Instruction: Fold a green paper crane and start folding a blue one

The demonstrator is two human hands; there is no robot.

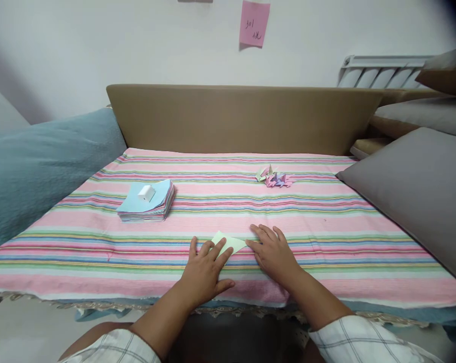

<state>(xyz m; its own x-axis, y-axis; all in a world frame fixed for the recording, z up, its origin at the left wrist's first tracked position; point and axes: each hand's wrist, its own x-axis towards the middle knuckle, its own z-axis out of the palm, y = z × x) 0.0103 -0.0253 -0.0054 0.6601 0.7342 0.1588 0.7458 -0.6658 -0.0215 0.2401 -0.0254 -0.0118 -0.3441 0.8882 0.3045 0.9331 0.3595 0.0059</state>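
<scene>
A small folded sheet of pale green paper [232, 244] lies flat on the striped cloth, close to the front edge. My left hand [204, 269] rests over its left part with the fingers spread, hiding some of it. At the paper's pointed right end, my right hand [274, 254] touches the tip with its thumb, the other fingers stretched out on the cloth. Farther back to the right sits a cluster of small folded paper pieces [275, 178] in pink, green and purple. To the left is a stack of paper sheets [163, 214], light blue on top.
A small white block [146, 193] sits on the paper stack. The striped cloth [213, 196] covers the seat, with a brown backrest [243, 118] behind. A blue-covered armrest [50, 166] bounds the left, grey cushions [413, 186] the right. A pink note [254, 24] hangs on the wall.
</scene>
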